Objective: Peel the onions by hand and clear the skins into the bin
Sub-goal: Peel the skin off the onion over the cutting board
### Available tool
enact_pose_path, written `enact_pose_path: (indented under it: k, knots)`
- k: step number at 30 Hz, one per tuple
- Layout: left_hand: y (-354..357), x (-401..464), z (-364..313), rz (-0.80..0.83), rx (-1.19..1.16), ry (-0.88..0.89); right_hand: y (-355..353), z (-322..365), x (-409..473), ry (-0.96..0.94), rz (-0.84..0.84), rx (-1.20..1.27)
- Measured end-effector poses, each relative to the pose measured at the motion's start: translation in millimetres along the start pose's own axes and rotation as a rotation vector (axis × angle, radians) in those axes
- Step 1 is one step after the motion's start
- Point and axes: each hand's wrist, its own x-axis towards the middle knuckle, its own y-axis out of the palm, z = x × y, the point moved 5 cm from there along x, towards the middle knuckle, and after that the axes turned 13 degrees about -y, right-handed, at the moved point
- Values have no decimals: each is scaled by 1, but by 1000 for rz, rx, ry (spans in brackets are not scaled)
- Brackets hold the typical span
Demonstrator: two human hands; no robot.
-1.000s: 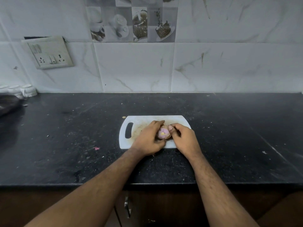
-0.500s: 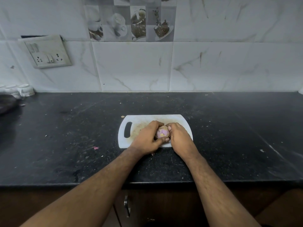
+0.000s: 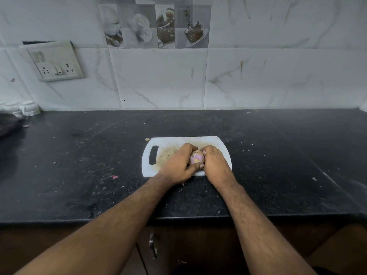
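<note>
A small pinkish onion [image 3: 196, 158], with brown skin still on its far side, sits between both hands over a white cutting board [image 3: 170, 142] on the black counter. My left hand [image 3: 177, 165] curls round the onion from the left, thumb under its near side. My right hand [image 3: 215, 165] grips it from the right, fingertips pressed on the top skin. Much of the onion is hidden by the fingers. No bin is in view.
Skin crumbs litter the board's left half and the black counter [image 3: 278, 155]; a pink scrap [image 3: 114, 177] lies left of the board. White cups [image 3: 29, 108] and a dark object [image 3: 8, 124] sit at the far left. A cabinet handle [image 3: 152, 247] is below the counter edge.
My right hand has closed in tighter against the onion, its fingers shifting from the near side up over the top. The left hand keeps its hold.
</note>
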Motion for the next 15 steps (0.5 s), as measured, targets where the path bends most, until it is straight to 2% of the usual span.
enact_pose_path:
  k: [11,15]
  knots:
    - [2,0,-3,16,20,19,-3,2,-1,28,-8,58]
    - [5,-8,-9,63,97,34,-1,-2,0,74,-7,81]
